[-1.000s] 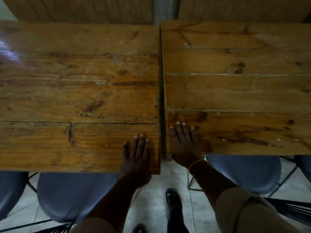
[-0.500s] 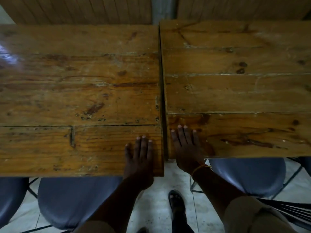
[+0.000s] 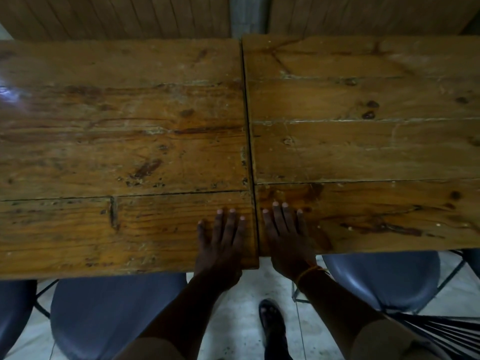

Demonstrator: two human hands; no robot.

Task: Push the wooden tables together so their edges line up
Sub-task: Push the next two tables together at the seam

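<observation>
Two worn wooden plank tables stand side by side. The left table point(image 3: 117, 152) and the right table point(image 3: 363, 152) meet along a thin dark seam down the middle. The left table's near edge reaches a little closer to me than the right table's near edge. My left hand point(image 3: 220, 242) lies flat, palm down, on the left table's near right corner. My right hand point(image 3: 285, 235) lies flat on the right table's near left corner, just across the seam. An orange band circles my right wrist. Neither hand holds anything.
Blue-grey chair seats are tucked under the near edges: one chair point(image 3: 114, 315) at the left, another chair point(image 3: 384, 279) at the right. My sandalled foot point(image 3: 272, 323) stands on the pale tiled floor. A wooden plank wall point(image 3: 117, 16) runs behind the tables.
The gap between the tables has narrowed to a thin seam. The step between the two near edges has shrunk. Both hands stay flat on the corners.
</observation>
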